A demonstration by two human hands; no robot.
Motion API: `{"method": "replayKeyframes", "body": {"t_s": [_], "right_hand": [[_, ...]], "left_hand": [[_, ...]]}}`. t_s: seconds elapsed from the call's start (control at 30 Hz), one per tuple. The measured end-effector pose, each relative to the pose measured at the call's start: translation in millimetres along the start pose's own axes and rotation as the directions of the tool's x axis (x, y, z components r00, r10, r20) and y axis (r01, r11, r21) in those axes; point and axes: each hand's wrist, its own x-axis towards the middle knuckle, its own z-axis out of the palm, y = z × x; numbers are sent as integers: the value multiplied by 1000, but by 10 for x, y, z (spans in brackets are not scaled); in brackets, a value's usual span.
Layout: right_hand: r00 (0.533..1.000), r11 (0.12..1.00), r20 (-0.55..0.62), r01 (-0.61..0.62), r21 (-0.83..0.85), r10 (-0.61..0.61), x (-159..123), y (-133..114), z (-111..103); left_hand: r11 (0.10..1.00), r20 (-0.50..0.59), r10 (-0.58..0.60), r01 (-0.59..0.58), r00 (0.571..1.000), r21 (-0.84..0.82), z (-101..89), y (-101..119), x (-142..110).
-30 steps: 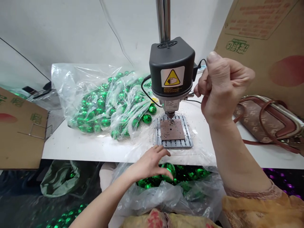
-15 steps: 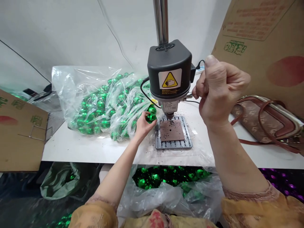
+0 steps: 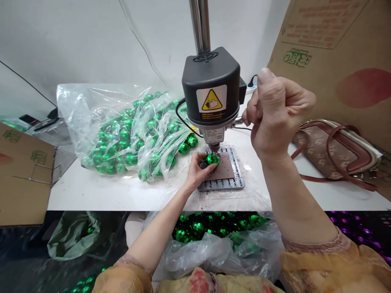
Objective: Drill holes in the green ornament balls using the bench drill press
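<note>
Head view. Looks down on a white surface, with a carton at the right, a clear bag of green balls at the left and a drill between. Also shows a purse near the carton and, under the drill, a slotted base bearing a brown board. Has the right hand curled closed at the lever; cannot tell whether gripping it. Has the left hand pinching a single ball between thumb and fingers, over the board, just below the chuck.

Two hands, one held green ball, two loose balls at its ten o'clock, one drill press at twelve, two cardboard pieces at nine and two, one handbag at three
</note>
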Motion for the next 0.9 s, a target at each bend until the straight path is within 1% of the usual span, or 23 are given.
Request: {"method": "replayKeyframes", "body": {"t_s": [0.07, 0.13, 0.23, 0.3, 0.4, 0.5, 0.63, 0.77, 0.9], "right_hand": [[1000, 1000, 3, -8, 13, 8, -2, -7, 3], [1000, 998, -5, 13, 60, -12, 4, -9, 8], [999, 993, -9, 42, 113, -41, 18, -4, 12], [999, 996, 8, 34, 85, -35, 20, -2, 8], [1000, 1000, 26, 18, 0, -18, -15, -4, -13], [999, 999, -8, 43, -33, -43, -109, -3, -47], [992, 994, -73, 106, -7, -107, -260, 21, -100], [991, 992, -61, 124, 4, -123, -334, 57, -133], [978, 979, -70, 199, 50, -195, -360, 98, -148]], "left_hand": [[996, 22, 38, -40, 999, 79, 12, 23, -13], [986, 31, 71, -75, 997, 147, 38, 55, -30], [977, 46, 109, -116, 993, 180, 97, 85, -48], [980, 76, 105, -116, 992, 163, 134, 77, -54], [988, 111, 78, -92, 991, 125, 164, 28, -61], [992, 111, 77, -87, 991, 91, 175, -27, -69], [995, 107, 81, -87, 991, 51, 184, -68, -72], [996, 107, 74, -78, 992, 36, 190, -82, -70], [996, 109, 83, -86, 991, 20, 186, -87, -66]]}}
